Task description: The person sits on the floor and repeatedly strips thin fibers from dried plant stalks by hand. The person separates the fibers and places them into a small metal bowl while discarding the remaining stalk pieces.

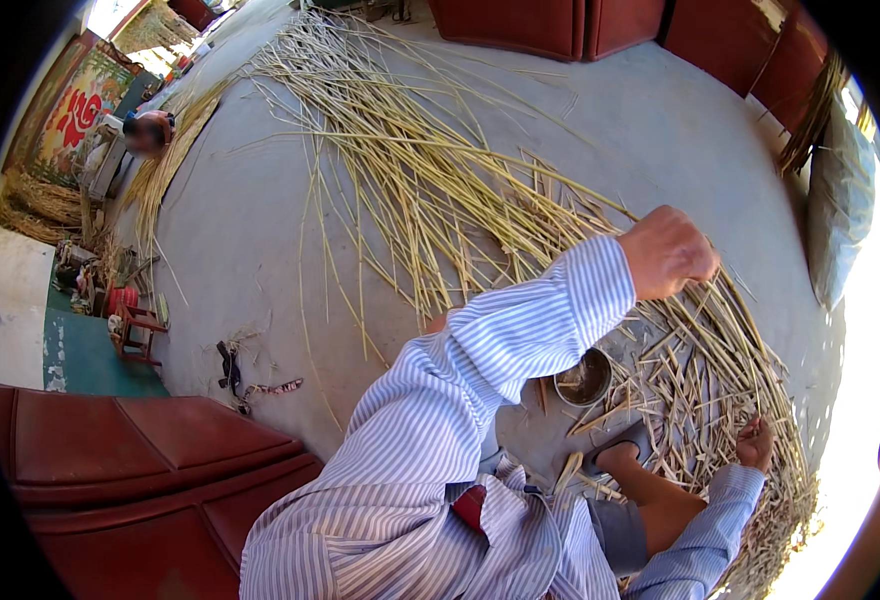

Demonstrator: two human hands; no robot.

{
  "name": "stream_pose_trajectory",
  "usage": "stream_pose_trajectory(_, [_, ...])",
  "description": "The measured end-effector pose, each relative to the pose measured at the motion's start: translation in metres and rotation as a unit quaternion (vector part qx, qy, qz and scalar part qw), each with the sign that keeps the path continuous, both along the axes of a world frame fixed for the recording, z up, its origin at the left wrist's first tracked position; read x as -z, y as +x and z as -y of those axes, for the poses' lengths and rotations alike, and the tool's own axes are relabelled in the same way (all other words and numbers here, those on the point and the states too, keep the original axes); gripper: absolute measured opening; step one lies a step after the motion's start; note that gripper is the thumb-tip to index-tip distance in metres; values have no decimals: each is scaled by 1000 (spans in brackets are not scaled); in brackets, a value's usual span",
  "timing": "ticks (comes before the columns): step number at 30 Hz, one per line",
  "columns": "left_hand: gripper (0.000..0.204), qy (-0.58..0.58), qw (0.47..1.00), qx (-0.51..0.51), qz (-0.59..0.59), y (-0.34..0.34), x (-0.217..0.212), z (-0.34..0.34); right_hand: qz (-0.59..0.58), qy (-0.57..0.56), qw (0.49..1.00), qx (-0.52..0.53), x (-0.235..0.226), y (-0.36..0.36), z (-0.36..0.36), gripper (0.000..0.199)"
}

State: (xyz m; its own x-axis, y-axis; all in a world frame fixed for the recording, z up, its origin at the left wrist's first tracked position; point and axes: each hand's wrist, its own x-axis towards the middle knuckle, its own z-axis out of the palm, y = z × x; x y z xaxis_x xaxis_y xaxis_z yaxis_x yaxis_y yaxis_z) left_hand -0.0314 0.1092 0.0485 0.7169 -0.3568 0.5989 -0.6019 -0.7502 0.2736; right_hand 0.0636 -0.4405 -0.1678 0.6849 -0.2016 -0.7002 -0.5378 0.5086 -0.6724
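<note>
My left arm in a striped sleeve reaches across to the right, and its hand (668, 252) is closed in a fist above the reed stalks. One long stalk (570, 183) runs up to the back of this fist; whether the fingers hold it is hidden. Lower right, my right hand (755, 443) is closed with its fingers curled, just over the edge of the heap; anything in it is too small to name. A long bundle of yellow-green reed stalks (400, 170) spreads over the floor. Short cut pieces (675, 400) lie below my left hand.
A round metal bowl (582, 378) stands near my sandalled foot (620, 447). Dark red padded seats (150, 450) lie lower left, with more (510, 25) at the top. Another person (148, 132) is at the far left beside more stalks. A pale sack (840, 205) stands at right.
</note>
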Motion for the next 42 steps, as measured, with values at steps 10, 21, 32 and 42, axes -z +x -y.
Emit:
stream_pose_trajectory(10, [11, 70, 996, -7, 56, 8, -37, 11, -63, 38, 995, -70, 1, -25, -13, 13])
stream_pose_trajectory(21, [12, 24, 993, -92, -70, -2, 34, -30, -5, 303, 919, -252, 107, -79, -418, 12])
stream_pose_trajectory(32, [35, -542, 756, 233, -283, -63, -70, 32, -108, 378, 879, -270, 129, -82, -545, 23])
stream_pose_trajectory(42, [36, -423, 729, 290, -453, -51, -21, 76, 8, -35, 936, -350, 125, -33, -363, 7])
